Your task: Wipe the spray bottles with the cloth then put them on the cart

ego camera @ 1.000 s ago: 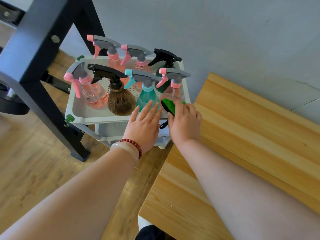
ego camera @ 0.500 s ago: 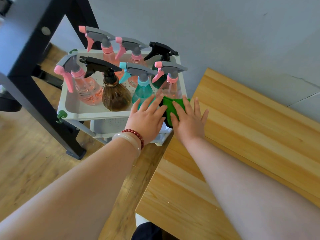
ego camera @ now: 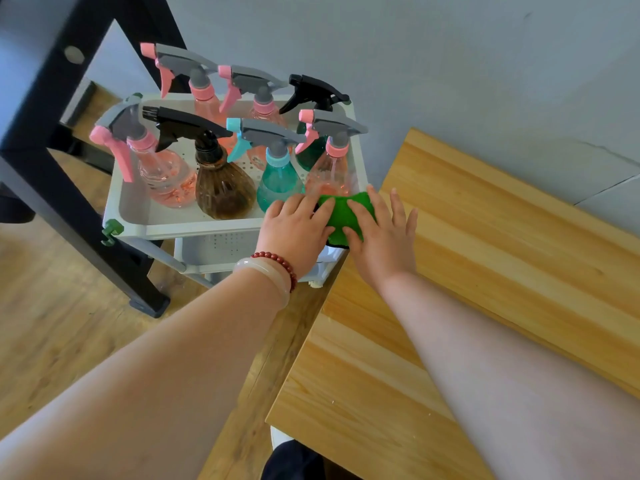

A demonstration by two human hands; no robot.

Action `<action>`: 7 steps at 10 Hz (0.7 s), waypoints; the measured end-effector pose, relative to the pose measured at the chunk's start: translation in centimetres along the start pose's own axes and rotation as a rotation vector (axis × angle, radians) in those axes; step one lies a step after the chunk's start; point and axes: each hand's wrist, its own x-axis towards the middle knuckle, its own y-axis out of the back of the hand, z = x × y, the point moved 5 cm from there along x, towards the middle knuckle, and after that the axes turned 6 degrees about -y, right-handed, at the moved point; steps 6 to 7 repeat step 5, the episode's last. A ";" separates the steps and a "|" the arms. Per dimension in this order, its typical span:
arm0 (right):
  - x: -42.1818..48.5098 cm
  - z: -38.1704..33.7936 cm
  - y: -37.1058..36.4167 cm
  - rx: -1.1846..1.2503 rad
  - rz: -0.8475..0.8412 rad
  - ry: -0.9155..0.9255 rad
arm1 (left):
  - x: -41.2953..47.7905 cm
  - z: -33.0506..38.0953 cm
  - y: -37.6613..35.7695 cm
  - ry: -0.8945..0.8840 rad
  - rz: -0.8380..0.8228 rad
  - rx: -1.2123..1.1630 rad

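**Cloth released and flattened on the cart corner**

A second ago the right hand (ego camera: 384, 237) held the green cloth with a dark edge (ego camera: 341, 213) bunched in curled fingers, while the left hand (ego camera: 294, 230) lay flat on the rim of the grey plastic cart (ego camera: 166, 232). Since then the right hand has let go and the cloth has opened out. The left hand has slid across to join it, so both hands now press the cloth down.

Seven plastic spray bottles (ego camera: 223, 192) stand upright in the cart's top tray. By my reading the wiping and loading are done, and the cloth is being put away rather than used.

The cloth drapes over the tray's near right corner, just in front of the clear pink-tinted bottle with a grey and pink trigger (ego camera: 329, 174) and beside the edge of the pale wooden desk (ego camera: 485, 271). The right fingers (ego camera: 377, 199) are straight and spread, with the inner ones on the cloth and the outer ones past its edge. The left fingertips rest relaxed on its other end. Neither hand pinches it.
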 end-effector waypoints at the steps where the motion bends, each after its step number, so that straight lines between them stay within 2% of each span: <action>1: 0.0 -0.3 0.0 0.025 -0.008 -0.001 | -0.2 0.1 -0.3 0.006 0.020 -0.002; 4: -1.5 1.3 1.1 0.153 0.086 -0.011 | -1.6 1.0 0.7 0.060 0.045 0.019; 7: -2.2 2.6 1.1 0.161 0.114 -0.044 | -1.9 1.5 1.0 0.061 0.069 0.036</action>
